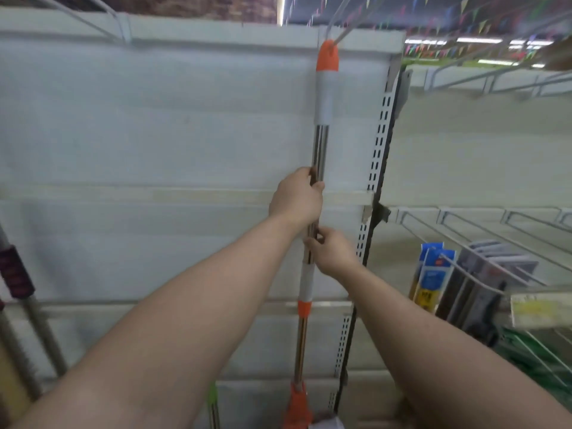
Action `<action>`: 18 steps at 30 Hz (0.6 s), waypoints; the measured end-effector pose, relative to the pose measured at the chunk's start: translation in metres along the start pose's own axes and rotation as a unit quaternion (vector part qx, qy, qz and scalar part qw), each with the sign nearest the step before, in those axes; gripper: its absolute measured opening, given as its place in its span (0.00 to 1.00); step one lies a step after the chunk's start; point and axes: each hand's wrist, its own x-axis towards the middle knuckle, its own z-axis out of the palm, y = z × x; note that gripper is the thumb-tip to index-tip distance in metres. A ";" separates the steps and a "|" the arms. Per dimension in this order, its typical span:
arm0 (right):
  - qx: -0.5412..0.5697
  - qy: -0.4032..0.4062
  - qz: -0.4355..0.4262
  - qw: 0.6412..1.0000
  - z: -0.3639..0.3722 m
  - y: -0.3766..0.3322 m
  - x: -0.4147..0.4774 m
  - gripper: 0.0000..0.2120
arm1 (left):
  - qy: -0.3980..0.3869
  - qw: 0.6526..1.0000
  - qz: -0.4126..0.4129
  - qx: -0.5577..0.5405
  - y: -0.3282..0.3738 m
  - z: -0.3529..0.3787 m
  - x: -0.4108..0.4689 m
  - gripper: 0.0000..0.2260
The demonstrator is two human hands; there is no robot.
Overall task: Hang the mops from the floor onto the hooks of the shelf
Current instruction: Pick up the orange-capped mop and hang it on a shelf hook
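left hand (297,198): arm stretched up and forward, fingers wrapped around the mop handle (318,156) | right hand (332,250): just below the left on the handle, fingertips pinching it from the right side | 2 forearms bare, converging upward

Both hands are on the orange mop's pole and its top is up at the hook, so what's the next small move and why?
Probably ease the mop down slightly to test that it hangs: its orange cap already sits on the hook, while the left hand and right hand grip the pole.
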 end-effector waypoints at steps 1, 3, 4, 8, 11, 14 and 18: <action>-0.012 -0.001 0.008 1.000 0.002 0.003 -0.004 0.14 | -0.001 1.000 -0.005 -0.002 -0.005 0.001 -0.007 0.12; -0.014 -0.001 0.021 1.000 0.009 0.010 -0.011 0.18 | -0.007 1.000 -0.024 -0.009 -0.019 0.003 -0.021 0.15; -0.011 0.001 0.024 1.000 0.013 0.014 -0.014 0.19 | -0.014 0.999 -0.034 -0.010 -0.027 0.004 -0.028 0.15; 0.009 0.009 0.040 0.999 0.029 0.031 -0.024 0.24 | -0.048 0.996 -0.077 -0.016 -0.065 0.012 -0.061 0.13; 0.013 0.013 0.060 0.998 0.036 0.038 -0.032 0.24 | -0.062 0.992 -0.110 -0.027 -0.093 0.019 -0.089 0.13; 0.014 0.014 0.083 0.996 0.042 0.048 -0.046 0.23 | -0.062 0.986 -0.150 -0.036 -0.127 0.022 -0.123 0.12; -0.001 -0.015 0.107 0.994 0.069 0.064 -0.073 0.20 | -0.059 0.970 -0.227 -0.063 -0.176 0.018 -0.180 0.11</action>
